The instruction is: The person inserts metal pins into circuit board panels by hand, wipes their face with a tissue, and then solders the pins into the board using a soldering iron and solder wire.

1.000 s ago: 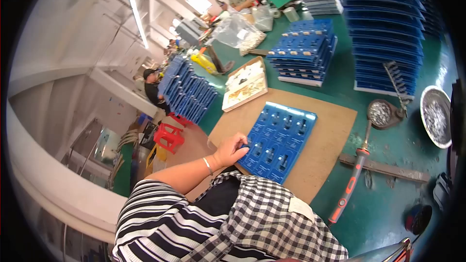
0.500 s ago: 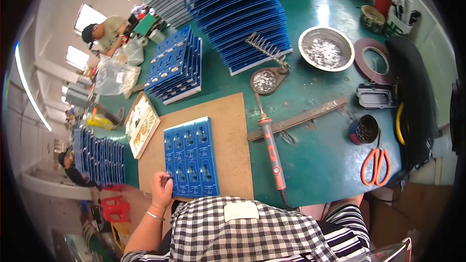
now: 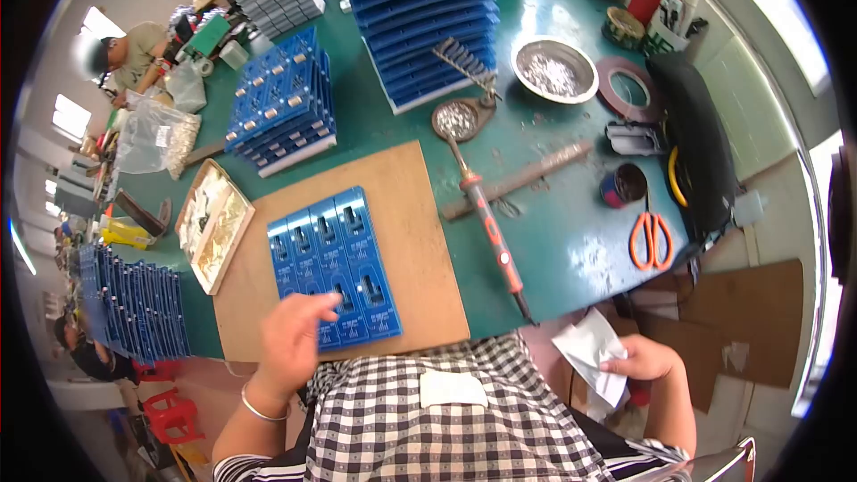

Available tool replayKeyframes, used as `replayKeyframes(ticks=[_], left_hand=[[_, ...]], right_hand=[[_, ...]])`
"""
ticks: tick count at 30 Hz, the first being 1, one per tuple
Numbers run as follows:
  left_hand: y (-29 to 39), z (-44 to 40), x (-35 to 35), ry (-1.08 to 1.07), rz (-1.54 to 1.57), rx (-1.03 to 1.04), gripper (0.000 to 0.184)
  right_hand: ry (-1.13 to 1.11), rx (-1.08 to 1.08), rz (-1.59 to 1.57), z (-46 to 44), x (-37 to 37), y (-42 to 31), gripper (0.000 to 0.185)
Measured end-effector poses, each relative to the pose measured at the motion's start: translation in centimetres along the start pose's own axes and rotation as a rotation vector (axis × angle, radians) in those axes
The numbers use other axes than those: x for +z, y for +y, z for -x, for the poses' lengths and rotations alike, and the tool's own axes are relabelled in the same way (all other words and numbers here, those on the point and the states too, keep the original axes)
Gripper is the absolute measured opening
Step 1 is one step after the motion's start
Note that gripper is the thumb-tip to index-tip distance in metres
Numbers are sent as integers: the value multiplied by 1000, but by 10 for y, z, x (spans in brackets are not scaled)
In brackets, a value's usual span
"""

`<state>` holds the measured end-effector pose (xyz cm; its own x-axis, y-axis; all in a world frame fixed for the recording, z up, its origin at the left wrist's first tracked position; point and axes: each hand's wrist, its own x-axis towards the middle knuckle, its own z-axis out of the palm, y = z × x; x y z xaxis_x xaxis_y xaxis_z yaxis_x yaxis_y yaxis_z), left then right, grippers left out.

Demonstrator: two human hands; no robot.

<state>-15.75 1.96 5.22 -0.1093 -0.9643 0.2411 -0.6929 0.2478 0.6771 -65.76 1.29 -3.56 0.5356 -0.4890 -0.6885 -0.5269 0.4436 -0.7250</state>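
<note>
My left hand (image 3: 296, 339) is over the lower left corner of a blue circuit board panel (image 3: 332, 259), fingers loosely extended and slightly blurred, with nothing visible in them. Whether it touches the panel I cannot tell. The panel lies on a brown board (image 3: 406, 241) and has rows of dark cutouts. Off the table's front edge at the right, my right hand (image 3: 647, 359) pinches a crumpled white sheet (image 3: 591, 348), perhaps paper or a thin packet. A soldering iron (image 3: 491, 232) lies right of the board, its tip end on a small stand (image 3: 457, 120).
Blue board stacks (image 3: 281, 107) and a taller stack (image 3: 428, 27) stand behind. A parts tray (image 3: 214, 230) sits left. To the right are a metal bowl (image 3: 553, 71), a tape roll (image 3: 625, 89), a metal bar (image 3: 536, 177) and orange-handled scissors (image 3: 650, 241). Another person (image 3: 138, 54) works far left.
My right hand has come into view at the right with the white sheet. My left hand has moved from the panel's left edge to over its lower part. The view has shifted.
</note>
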Motion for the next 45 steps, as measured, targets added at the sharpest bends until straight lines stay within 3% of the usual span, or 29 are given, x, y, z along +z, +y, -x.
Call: replayKeyframes(ticks=[1, 4, 8, 11, 12, 15, 18, 21, 23, 24, 25, 28, 29, 31, 34, 36, 39, 41, 42, 43, 45], left_hand=[[8, -6, 7, -72, -23, 195, 31], [43, -18, 22, -220, -44, 499, 36], [53, -18, 33, -331, -32, 759, 43], [46, 2, 39, -105, -166, 886, 43], [42, 9, 38, -31, -178, 864, 35], [37, 21, 25, -71, -21, 701, 27], [41, 30, 13, -288, 29, 614, 26], [37, 38, 3, -400, 129, 410, 23], [34, 40, -1, -485, 156, 234, 22], [37, 38, -7, -534, 176, 223, 20], [40, 40, -13, -517, 248, 132, 19], [46, 43, -35, -472, 588, -151, 19], [48, 47, -41, -473, 722, -247, 21], [48, 57, -47, -481, 990, -455, 27], [27, 61, -50, -552, 1093, 316, 19], [32, 57, -57, -445, 1180, 646, 28], [25, 75, -74, -477, 926, 517, 27], [21, 75, -62, -243, 826, 697, 27], [24, 78, -52, -149, 804, 742, 27], [22, 74, -43, -114, 788, 804, 27], [19, 72, -35, -119, 821, 880, 31]], right_hand=[[6, -63, -159, 4, 12, -16, 32], [-24, -327, -453, -5, 45, -59, 35], [-296, -365, -834, -45, 93, -104, 61], [-463, -351, -1072, -66, 129, -127, 62], [-473, -320, -1041, -70, 137, -123, 59], [-530, -289, -998, -75, 159, -116, 65], [-245, -340, -792, -71, 150, -106, 73], [420, -612, -377, -48, 153, -126, 85], [414, -864, 403, -26, 152, -149, 90], [311, -833, 486, -23, 160, -158, 88], [321, -888, 581, -24, 167, -171, 58], [285, -762, -19, -22, 175, -184, 16], [197, -689, -199, -17, 176, -187, 15], [85, -830, -107, -13, 182, -205, 15], [-309, -1149, -412, -25, 199, -224, 26], [-389, -1193, -515, -21, 206, -235, 26], [-118, -1279, -580, -14, 240, -235, 21], [-104, -1399, -521, -24, 249, -235, 16], [-208, -1491, -433, -44, 241, -235, 16], [-315, -1611, -328, -56, 238, -231, 16], [-278, -1575, -335, -56, 241, -238, 19]])
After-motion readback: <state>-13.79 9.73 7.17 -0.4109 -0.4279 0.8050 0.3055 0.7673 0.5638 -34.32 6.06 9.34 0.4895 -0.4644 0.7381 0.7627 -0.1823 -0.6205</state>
